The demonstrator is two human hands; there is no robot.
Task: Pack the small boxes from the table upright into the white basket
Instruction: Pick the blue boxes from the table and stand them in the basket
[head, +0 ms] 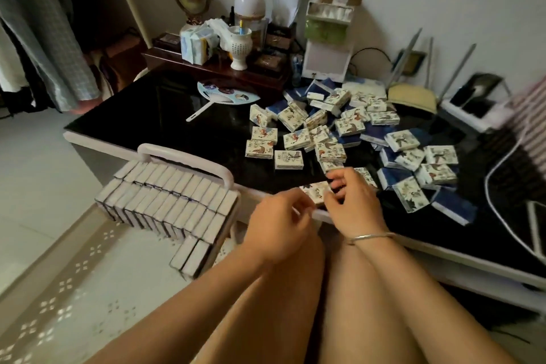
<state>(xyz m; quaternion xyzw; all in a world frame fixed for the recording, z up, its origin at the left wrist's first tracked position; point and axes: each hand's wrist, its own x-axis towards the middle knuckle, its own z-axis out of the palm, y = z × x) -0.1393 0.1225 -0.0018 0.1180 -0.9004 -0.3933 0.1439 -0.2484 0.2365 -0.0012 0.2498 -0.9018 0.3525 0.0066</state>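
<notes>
— What does the white basket look like?
— Pale, with a rounded handle bar along its far side; the packed boxes stand upright in it in long rows, narrow pale edges up, pressed side to side; a shorter row stands at its near right corner.
— And the loose boxes?
— Scattered right of the basket and beyond it; white faces with reddish and dark figures, blue sides; most lie flat, some tilted or overlapping; the nearest box lies just right of the basket, printed face showing.
</notes>
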